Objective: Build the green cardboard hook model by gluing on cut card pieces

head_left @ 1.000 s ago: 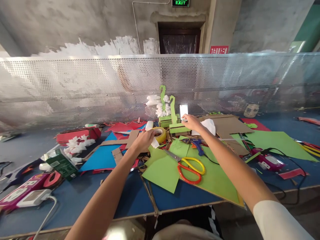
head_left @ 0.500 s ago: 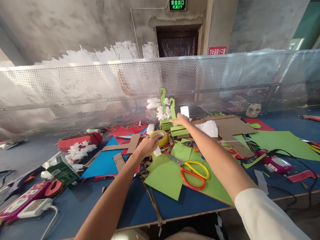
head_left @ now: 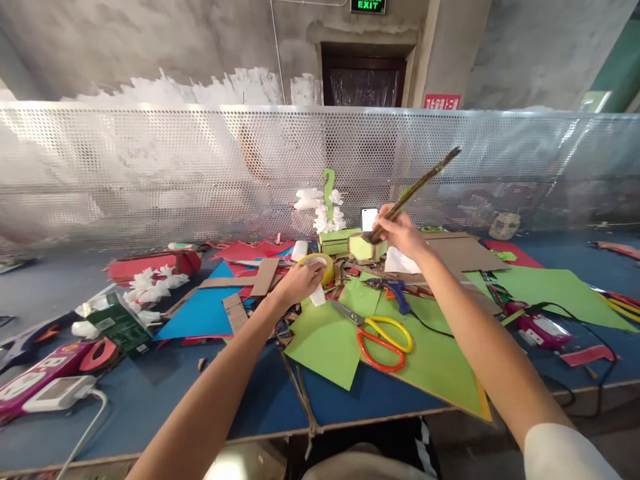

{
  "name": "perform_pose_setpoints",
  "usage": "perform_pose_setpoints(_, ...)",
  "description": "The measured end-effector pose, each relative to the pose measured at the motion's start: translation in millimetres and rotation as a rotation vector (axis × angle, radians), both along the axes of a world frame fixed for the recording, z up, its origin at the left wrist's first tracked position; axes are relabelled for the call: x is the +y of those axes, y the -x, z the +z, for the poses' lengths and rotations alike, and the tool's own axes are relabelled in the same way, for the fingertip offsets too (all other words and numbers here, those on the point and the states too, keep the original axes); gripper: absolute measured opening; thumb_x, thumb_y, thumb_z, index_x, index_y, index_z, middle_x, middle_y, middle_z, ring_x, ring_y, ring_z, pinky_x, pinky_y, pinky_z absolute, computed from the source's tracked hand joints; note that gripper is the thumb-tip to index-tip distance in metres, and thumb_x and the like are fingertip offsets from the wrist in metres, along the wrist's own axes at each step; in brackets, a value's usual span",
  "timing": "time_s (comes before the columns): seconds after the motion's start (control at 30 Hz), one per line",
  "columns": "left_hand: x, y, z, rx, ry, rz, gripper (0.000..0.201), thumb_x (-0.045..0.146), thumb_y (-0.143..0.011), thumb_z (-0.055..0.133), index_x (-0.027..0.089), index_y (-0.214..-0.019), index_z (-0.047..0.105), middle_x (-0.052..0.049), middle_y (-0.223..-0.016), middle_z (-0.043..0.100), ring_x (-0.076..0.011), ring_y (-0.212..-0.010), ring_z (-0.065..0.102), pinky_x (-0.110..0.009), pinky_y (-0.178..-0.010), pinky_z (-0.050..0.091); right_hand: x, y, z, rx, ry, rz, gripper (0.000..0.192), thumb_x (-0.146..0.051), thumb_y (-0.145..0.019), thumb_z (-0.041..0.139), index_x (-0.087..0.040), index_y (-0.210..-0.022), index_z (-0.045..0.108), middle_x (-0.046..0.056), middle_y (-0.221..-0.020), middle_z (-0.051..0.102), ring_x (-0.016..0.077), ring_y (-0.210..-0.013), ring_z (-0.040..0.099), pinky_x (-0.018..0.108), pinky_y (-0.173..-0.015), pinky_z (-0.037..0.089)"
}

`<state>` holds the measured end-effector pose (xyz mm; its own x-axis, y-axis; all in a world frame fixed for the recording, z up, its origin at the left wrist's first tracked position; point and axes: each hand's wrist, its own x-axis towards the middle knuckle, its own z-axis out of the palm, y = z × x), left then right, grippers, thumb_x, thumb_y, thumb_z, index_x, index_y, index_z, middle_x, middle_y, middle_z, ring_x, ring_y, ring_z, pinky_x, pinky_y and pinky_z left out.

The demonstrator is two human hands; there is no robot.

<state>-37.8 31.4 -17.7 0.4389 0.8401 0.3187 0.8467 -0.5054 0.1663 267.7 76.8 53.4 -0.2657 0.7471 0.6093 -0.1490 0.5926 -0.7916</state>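
My left hand (head_left: 301, 281) is closed beside the yellow tape roll (head_left: 327, 269), with a small white paper piece (head_left: 318, 295) showing under its fingers. My right hand (head_left: 400, 231) grips a green cardboard figure (head_left: 360, 248) with a boxy base. Its long neck is tilted up to the right, so its brown cut edge faces me. Behind, a similar green figure (head_left: 329, 190) stands upright, with white paper tufts (head_left: 327, 220) around its neck. Scissors (head_left: 373, 330) with yellow and red handles lie open on green sheets (head_left: 325, 347).
A blue glue gun (head_left: 397, 293) and its cord lie right of centre. Cardboard (head_left: 463, 252) and a green sheet (head_left: 565, 293) spread to the right. At left are a green carton (head_left: 120, 327), a power strip (head_left: 45, 377) and a red figure (head_left: 150, 265). A perforated metal screen (head_left: 200, 173) stands behind.
My right hand has lifted the front green figure and turned its neck to the right, edge-on to me. The left hand stays by the tape roll. The view has shifted slightly.
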Motion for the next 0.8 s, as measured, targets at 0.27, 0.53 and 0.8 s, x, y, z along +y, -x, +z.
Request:
perform_pose_setpoints(0.27,-11,-15,2.2,-0.063,-0.060,-0.107,0.050,0.043,-0.106,0.035,0.017,-0.128,0.071,-0.016,-0.123,0.076,-0.0307,-0.107,0.074,-0.043,-0.095,0.059,-51,-4,-26.5,-0.066,-0.187,0.006,0.030,-0.038,-0.080,0.075,-0.028,-0.094,0.051,0.004,-0.100,0.062,0.0265,-0.107,0.063,0.047,-0.098,0.052)
perform_pose_setpoints(0.53,-11,-14,2.7,-0.056,-0.059,-0.025,0.050,0.041,-0.107,0.034,0.015,-0.132,0.069,-0.017,-0.128,0.075,-0.0313,-0.108,0.074,-0.039,-0.092,0.057,-71,8,-62.1,-0.595,-0.647,-0.271,0.024,-0.023,-0.101,0.052,-0.029,-0.119,0.068,0.011,-0.127,0.058,0.0274,-0.117,0.059,0.047,-0.101,0.051)
perform_pose_setpoints(0.8,-6,-1,6.8,0.062,-0.035,0.169,0.044,0.040,-0.107,0.037,0.018,-0.125,0.071,-0.011,-0.090,0.079,-0.0285,-0.085,0.077,-0.032,-0.075,0.050,-60,-4,-72.4,-0.672,-0.712,-0.256,0.042,-0.039,-0.106,0.050,-0.040,-0.147,0.058,0.009,-0.128,0.063,0.0291,-0.119,0.060,0.047,-0.104,0.049)
